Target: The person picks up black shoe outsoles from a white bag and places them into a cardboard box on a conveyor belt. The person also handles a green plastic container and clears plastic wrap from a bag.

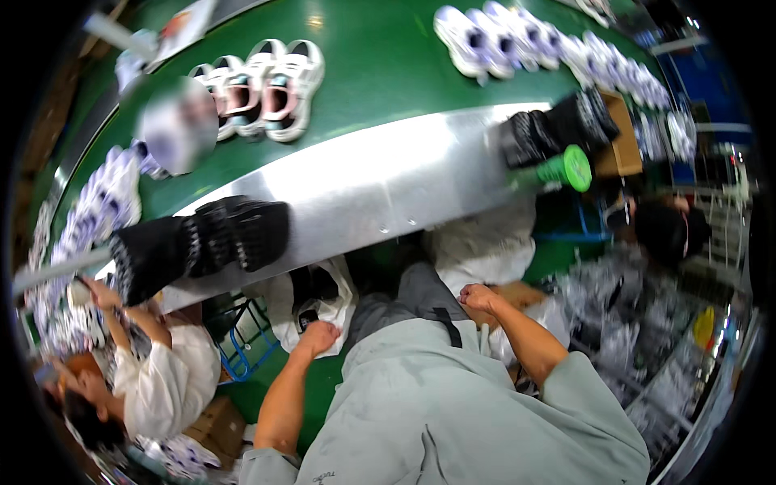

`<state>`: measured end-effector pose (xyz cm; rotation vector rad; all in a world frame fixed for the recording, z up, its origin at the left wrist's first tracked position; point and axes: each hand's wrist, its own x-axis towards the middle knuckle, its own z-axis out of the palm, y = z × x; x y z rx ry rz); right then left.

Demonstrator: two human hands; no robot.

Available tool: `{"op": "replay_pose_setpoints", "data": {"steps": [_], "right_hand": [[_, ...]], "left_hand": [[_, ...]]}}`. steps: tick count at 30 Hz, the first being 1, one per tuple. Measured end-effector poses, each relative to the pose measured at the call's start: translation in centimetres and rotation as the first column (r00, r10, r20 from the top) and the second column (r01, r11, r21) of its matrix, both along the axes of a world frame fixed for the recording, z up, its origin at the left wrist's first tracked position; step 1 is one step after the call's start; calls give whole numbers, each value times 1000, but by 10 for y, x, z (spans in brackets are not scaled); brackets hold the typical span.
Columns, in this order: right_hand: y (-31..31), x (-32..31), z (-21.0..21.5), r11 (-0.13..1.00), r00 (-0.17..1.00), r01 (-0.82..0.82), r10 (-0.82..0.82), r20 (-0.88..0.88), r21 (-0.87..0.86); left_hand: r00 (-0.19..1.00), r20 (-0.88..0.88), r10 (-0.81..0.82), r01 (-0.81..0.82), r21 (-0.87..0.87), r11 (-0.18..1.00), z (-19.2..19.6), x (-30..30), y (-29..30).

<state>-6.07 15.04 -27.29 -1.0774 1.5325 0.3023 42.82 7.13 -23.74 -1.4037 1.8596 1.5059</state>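
At lower centre, bare left hand (318,338), beside crumpled white bag (280,314), and right hand (480,298) angled inward, fingers curled narrow

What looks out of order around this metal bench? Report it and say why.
Nothing is plainly spilled or damaged. The clear plastic packaging at the right looks untidy: it lies crumpled in a loose heap, while the white-and-lilac shoes stand in rows on the green surface.

A pale grey-green shirt (453,396) with 2 short sleeves (594,396) tops dark grey trousers (420,293).
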Motion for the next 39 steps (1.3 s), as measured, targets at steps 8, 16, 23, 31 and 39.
{"op": "replay_pose_setpoints", "data": {"steps": [8,16,23,31,39], "right_hand": [[173,53,-58,959,964,267,-265,-36,98],[105,65,-128,669,662,742,-742,-109,-44],[62,-8,-254,858,744,455,-513,-428,-237],[61,-48,-333,854,694,289,-498,-520,-432],[60,-4,-274,742,756,183,-525,-390,-644]], "left_hand": [[869,227,-440,422,124,898,55,-11,5],[961,7,-278,276,-139,951,6,-175,-117],[776,-196,-599,481,-431,764,-143,-233,-109],[863,-341,-372,281,-286,916,-215,-254,-93],[834,-269,-481,367,-380,849,-196,-344,-74]]}}
